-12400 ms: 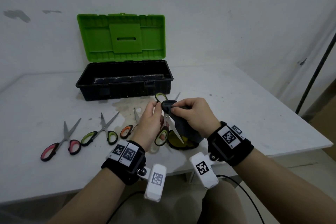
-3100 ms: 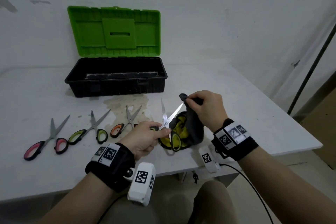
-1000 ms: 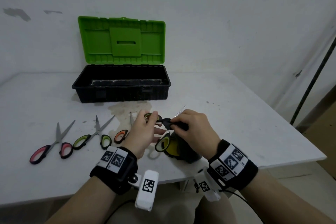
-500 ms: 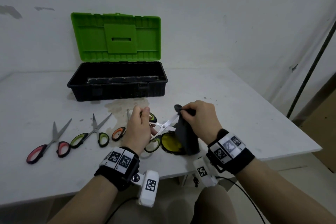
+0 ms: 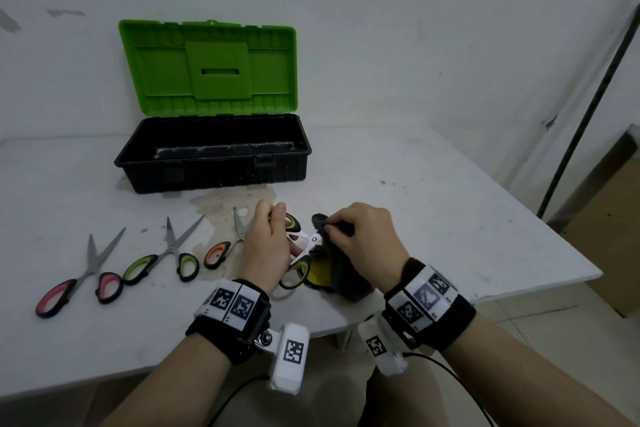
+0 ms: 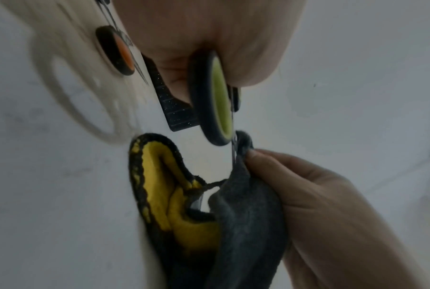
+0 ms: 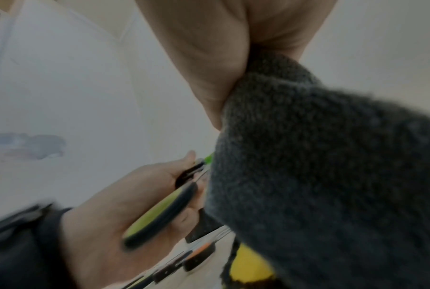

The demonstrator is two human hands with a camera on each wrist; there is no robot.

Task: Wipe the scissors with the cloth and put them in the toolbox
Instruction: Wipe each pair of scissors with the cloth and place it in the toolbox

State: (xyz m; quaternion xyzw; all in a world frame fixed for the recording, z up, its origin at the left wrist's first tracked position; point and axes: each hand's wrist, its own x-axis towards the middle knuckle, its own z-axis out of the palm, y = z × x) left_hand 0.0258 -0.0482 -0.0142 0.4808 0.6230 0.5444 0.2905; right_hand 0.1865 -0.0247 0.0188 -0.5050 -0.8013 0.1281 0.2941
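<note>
Left hand [image 5: 265,246] grips green-handled scissors [image 5: 297,251] by the handles, above the table's [image 5: 450,218] front edge. Right hand [image 5: 367,239] pinches cloth [image 5: 341,274] over the blades. Risk: blades look spread; a fast pull could nick fingers. Toolbox [image 5: 214,163] sits open behind.

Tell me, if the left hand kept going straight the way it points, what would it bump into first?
Probably the toolbox. The left hand, gripping the green-handled scissors, points away across the table toward the box's black front wall, with only bare tabletop between. Depth is hard to judge.
</note>
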